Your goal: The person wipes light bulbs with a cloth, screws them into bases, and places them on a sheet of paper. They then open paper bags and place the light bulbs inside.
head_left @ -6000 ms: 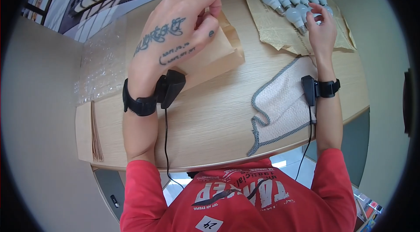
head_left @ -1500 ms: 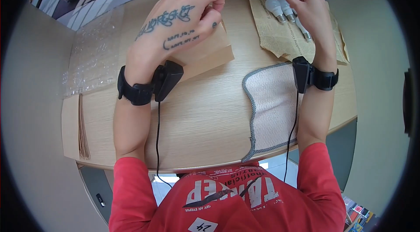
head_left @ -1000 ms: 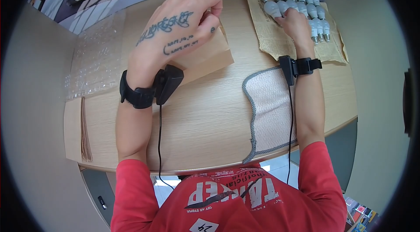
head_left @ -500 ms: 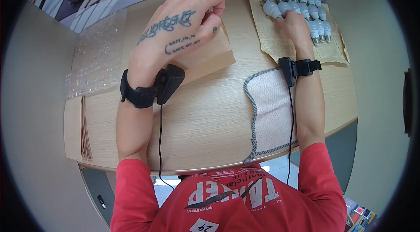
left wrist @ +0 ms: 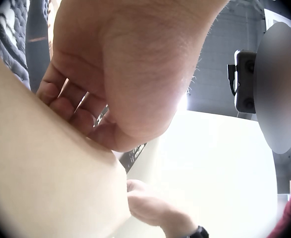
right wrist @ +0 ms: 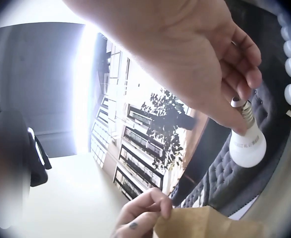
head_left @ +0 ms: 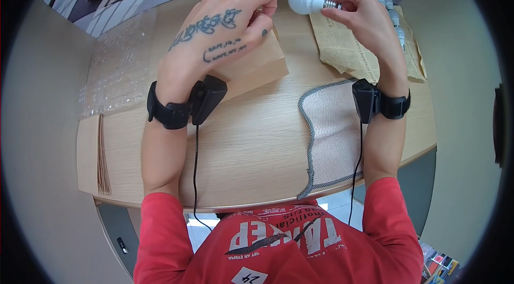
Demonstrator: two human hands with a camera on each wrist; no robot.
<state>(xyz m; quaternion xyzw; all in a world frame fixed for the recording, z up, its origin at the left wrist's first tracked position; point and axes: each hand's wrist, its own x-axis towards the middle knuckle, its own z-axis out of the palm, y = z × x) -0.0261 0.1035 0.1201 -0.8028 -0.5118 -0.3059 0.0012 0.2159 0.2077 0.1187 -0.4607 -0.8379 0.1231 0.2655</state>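
Wooden table (head_left: 251,139): right hand (head_left: 364,19) lifts bulb (head_left: 302,1) beside bag (head_left: 257,64).

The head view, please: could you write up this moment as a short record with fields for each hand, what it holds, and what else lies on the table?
Right hand: pinches the light bulb by its screw base, lifted above the table.
Left hand: pinches the top edge of the brown paper bag.
Other bulbs: in rows on the crumpled paper sheet.
Cloth: flat, near the right forearm.
Bubble wrap: at the far left of the table.
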